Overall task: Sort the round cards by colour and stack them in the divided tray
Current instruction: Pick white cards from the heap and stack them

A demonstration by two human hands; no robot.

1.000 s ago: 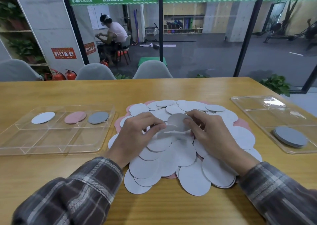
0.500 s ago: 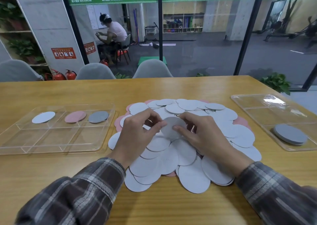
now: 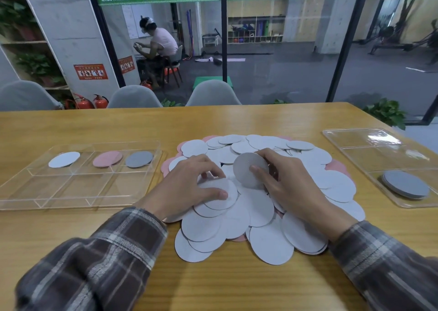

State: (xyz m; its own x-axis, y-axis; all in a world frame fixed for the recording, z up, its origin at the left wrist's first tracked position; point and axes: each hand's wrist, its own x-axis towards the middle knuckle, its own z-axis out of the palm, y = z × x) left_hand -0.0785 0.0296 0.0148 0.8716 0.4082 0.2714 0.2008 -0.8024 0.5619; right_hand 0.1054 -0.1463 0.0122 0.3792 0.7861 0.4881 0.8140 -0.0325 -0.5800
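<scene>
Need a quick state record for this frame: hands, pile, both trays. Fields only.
left hand: rests on the card pile, fingers curled; whether it pinches a card cannot be told
right hand: pinches one pale card, tilted up above the pile
card pile: mostly white, pink edges showing, mid table
left tray: white card, pink card, grey card, each in its own far compartment
right tray: grey stack in the near compartment

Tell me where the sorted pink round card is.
Head view, left: pink round card lies in the clear divided tray's back row, between white card and grey card.
</scene>
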